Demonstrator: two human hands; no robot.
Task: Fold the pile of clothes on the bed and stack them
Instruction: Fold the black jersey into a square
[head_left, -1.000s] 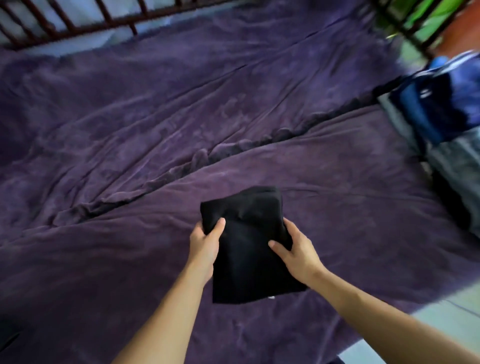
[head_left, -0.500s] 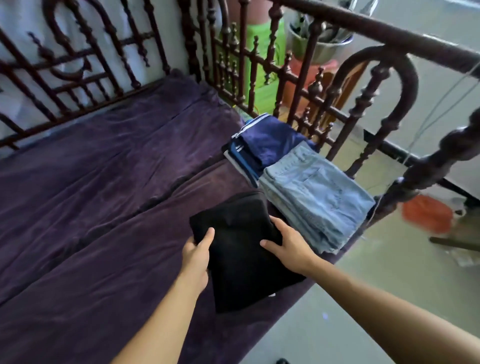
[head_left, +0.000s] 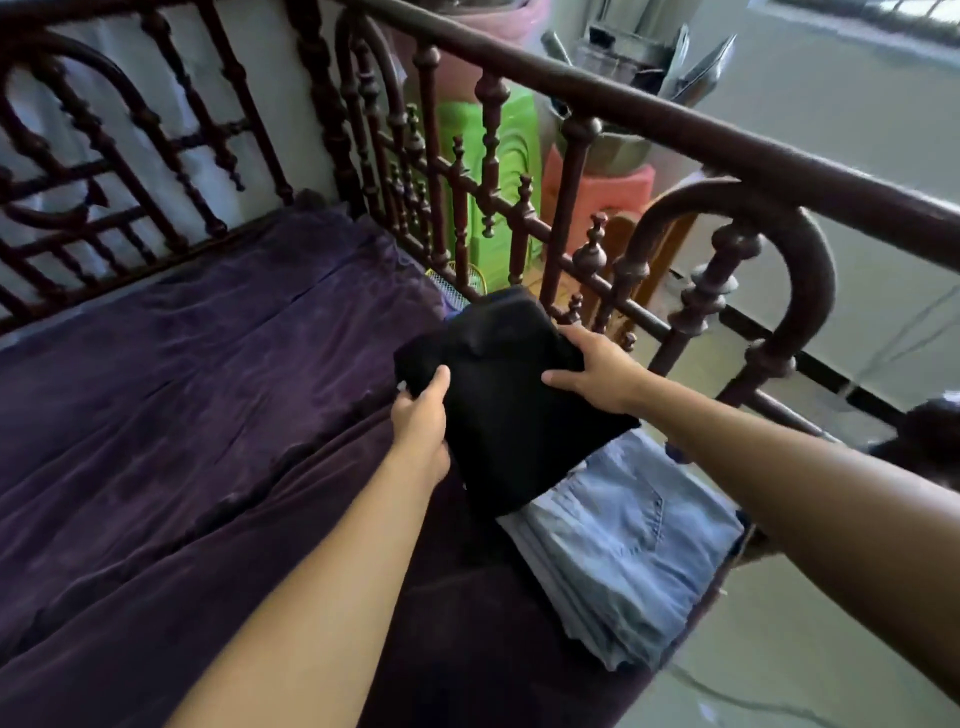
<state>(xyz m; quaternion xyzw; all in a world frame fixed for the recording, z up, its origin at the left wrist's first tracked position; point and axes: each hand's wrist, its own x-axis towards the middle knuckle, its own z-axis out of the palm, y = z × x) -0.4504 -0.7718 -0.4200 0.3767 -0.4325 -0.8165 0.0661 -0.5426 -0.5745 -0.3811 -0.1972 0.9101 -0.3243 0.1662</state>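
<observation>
A folded black garment (head_left: 506, 410) is held over the far right corner of the bed, above the spot where a folded stack lay. My left hand (head_left: 422, 415) grips its left edge, thumb on top. My right hand (head_left: 597, 371) holds its right side, fingers spread over the top and thumb along the cloth. The garment's near end overlaps a stack of folded light blue jeans (head_left: 628, 551). The stack beneath the black garment is hidden.
The purple bedspread (head_left: 182, 415) covers the bed to the left. A dark turned-wood bed rail (head_left: 675, 249) runs close behind and to the right of the clothes. Green and pink plastic stools (head_left: 498, 171) stand beyond the rail. A pale tiled floor (head_left: 810, 670) lies at right.
Both hands carried the black garment up and to the right, from the open bedspread to above the folded stacks by the rail. The blue folded stack is now covered.
</observation>
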